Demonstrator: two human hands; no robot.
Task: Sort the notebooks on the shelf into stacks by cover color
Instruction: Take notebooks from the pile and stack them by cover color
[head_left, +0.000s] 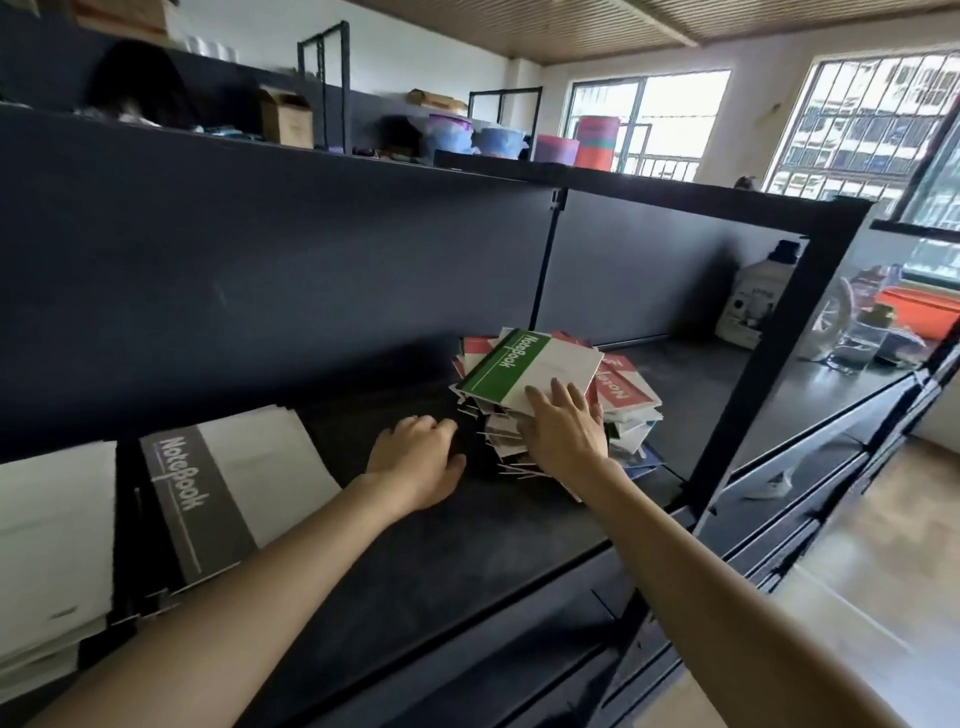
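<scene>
Your right hand (566, 431) lies flat, fingers straight, on the white half of the green-and-white paper notebook (519, 369). It is likely steadying the notebook atop the jumbled pile of mixed-colour notebooks (628, 395) on the dark shelf board (519, 519) before lifting it. Your left hand (415, 457) rests loosely curled beside the pile's foot, holding nothing visible. The notebook's long axis follows its green band, slanting from near-left toward back-right. A grey-and-white notebook stack (208, 499) sits far left.
</scene>
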